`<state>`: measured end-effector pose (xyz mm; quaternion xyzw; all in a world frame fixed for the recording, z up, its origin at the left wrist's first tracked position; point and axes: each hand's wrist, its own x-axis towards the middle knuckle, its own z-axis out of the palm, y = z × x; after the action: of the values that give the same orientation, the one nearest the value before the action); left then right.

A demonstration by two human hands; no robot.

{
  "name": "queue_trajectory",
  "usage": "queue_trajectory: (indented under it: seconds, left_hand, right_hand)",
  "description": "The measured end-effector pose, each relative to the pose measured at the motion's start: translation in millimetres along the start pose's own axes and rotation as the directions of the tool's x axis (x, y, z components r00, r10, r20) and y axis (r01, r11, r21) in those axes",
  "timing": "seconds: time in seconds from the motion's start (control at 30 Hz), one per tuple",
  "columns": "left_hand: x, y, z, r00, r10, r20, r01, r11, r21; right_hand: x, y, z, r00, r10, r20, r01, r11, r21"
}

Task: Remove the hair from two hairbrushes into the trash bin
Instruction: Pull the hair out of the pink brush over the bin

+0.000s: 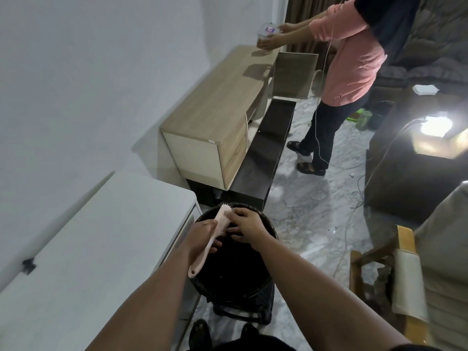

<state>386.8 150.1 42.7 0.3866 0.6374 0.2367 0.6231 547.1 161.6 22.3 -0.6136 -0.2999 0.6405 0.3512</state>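
The pink hairbrush (215, 234) is held over the open mouth of the black trash bin (266, 282), bristles facing 3 o'clock, its handle end pointing toward 6 o'clock and reaching past the bin's near-left rim. The left hand (206, 235) grasps the handle, fingers wrapped round it. The right hand (247, 225) lies against the bristles from 3 o'clock, fingers curled at them; whether it pinches hair cannot be told. The bin stands just beside the white desk (83, 239) at 9 o'clock. At 3 o'clock marble floor (311, 206) lies open. At 12 o'clock a wooden cabinet (215, 110) stands, where a person in a pink top (352, 59) holds a container (268, 34).
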Motion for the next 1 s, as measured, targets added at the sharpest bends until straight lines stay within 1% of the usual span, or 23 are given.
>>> queue_trajectory:
  seconds: [0.07,0.17,0.23,0.3,0.37,0.43,0.5,0.53,0.57,0.63,0.7,0.73,0.77,0.8,0.87,0.93,0.97,1.0]
  left_hand:
    - [-2,-2,4,1.000,0.020,-0.024,-0.019,0.999,0.026]
    - [-8,-7,4,1.000,0.016,0.005,-0.016,0.994,0.110]
    - [-12,-10,3,0.999,0.006,0.033,-0.011,0.990,0.138]
    - [-13,-15,1,1.000,0.001,0.031,-0.005,0.992,0.126]
    - [-11,-21,-6,1.000,-0.018,0.002,0.017,0.995,0.101]
    - [-8,-24,-12,0.999,-0.041,-0.020,0.043,0.996,0.077]
    - [-11,-24,-16,0.998,-0.055,-0.021,0.055,0.998,0.044]
    - [-14,-24,-17,0.998,-0.056,-0.026,0.056,0.998,0.025]
    - [-16,-24,-20,0.997,-0.058,-0.042,0.058,0.998,0.004]
    - [-19,-29,-32,0.990,-0.066,-0.125,0.062,0.997,-0.035]
    - [-16,-38,-46,0.972,-0.070,-0.225,0.048,0.994,-0.102]
    - [-14,-42,-52,0.964,-0.073,-0.255,0.039,0.990,-0.136]
    - [-13,-45,-55,0.962,-0.074,-0.265,0.035,0.988,-0.149]
    - [-12,-45,-56,0.964,-0.070,-0.257,0.036,0.990,-0.136]
    - [-12,-41,-50,0.978,-0.051,-0.202,0.034,0.996,-0.088]
    - [-12,-34,-40,0.990,-0.040,-0.135,0.030,0.997,-0.074]
    - [-12,-32,-35,0.993,-0.042,-0.106,0.035,0.997,-0.066]
    - [-11,-30,-31,0.995,-0.048,-0.083,0.043,0.998,-0.054]
  right_hand:
    - [4,7,7,0.992,-0.086,-0.095,0.081,0.995,-0.057]
    - [9,15,0,0.946,-0.123,-0.301,0.069,0.981,-0.183]
    - [11,18,-12,0.918,-0.082,-0.389,-0.013,0.972,-0.235]
    - [14,24,-28,0.894,-0.026,-0.447,-0.116,0.951,-0.287]
    - [15,27,-41,0.879,0.016,-0.476,-0.192,0.926,-0.324]
    - [18,32,-49,0.877,0.051,-0.478,-0.231,0.917,-0.325]
    - [28,37,-54,0.883,0.142,-0.447,-0.291,0.913,-0.285]
    - [34,42,-57,0.874,0.183,-0.451,-0.320,0.914,-0.250]
    - [32,42,-59,0.868,0.214,-0.449,-0.305,0.942,-0.141]
    - [26,38,-65,0.852,0.253,-0.458,-0.236,0.967,0.095]
    - [23,38,-74,0.813,0.287,-0.506,-0.211,0.956,0.204]
    - [24,36,-76,0.797,0.289,-0.531,-0.219,0.957,0.192]
    - [24,36,-75,0.811,0.255,-0.527,-0.223,0.967,0.125]
    - [26,35,-71,0.846,0.219,-0.486,-0.238,0.971,0.023]
    - [23,30,-54,0.921,0.158,-0.355,-0.229,0.958,-0.169]
    - [20,27,-36,0.974,0.114,-0.196,-0.179,0.919,-0.352]
    - [15,25,-26,0.987,0.119,-0.111,-0.154,0.904,-0.398]
    - [13,24,-18,0.989,0.140,-0.052,-0.149,0.902,-0.406]
